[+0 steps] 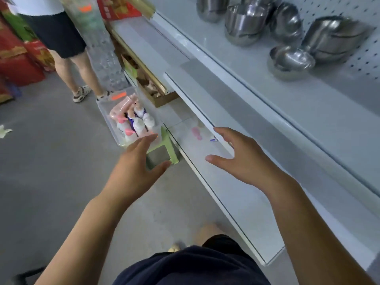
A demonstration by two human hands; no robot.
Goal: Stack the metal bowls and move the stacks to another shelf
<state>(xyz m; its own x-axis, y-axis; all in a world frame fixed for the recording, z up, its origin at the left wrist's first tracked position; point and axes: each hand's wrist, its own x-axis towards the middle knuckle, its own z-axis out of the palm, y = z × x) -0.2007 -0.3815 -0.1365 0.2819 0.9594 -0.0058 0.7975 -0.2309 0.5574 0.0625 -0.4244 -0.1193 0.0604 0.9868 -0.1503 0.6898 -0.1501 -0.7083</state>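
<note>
**Now your left hand [139, 161] and right hand [240, 159] hold nothing; the metal bowls [244, 23] sit on the upper shelf [267, 95]**

Your left hand hovers palm down over the grey floor [51, 161], fingers straight and slightly spread, thumb held apart, just in front of a green stool [170, 147]. Your right hand hangs above the lowest shelf [236, 202], fingers relaxed and spread, thumb pointing toward the left hand. Its fingertips lie by the front edge of the middle shelf [205, 89]; you cannot tell whether they touch it.

The metal bowls are well apart from both hands, at the back of the upper shelf against the pegboard [359, 58]. Most are nested in tilted stacks, and a lone bowl [291, 60] sits in front of them.

A clear bin [115, 120] of bottles stands on the floor beside the stool. Another person [57, 33] in dark shorts and sandals stands farther along the aisle.
</note>
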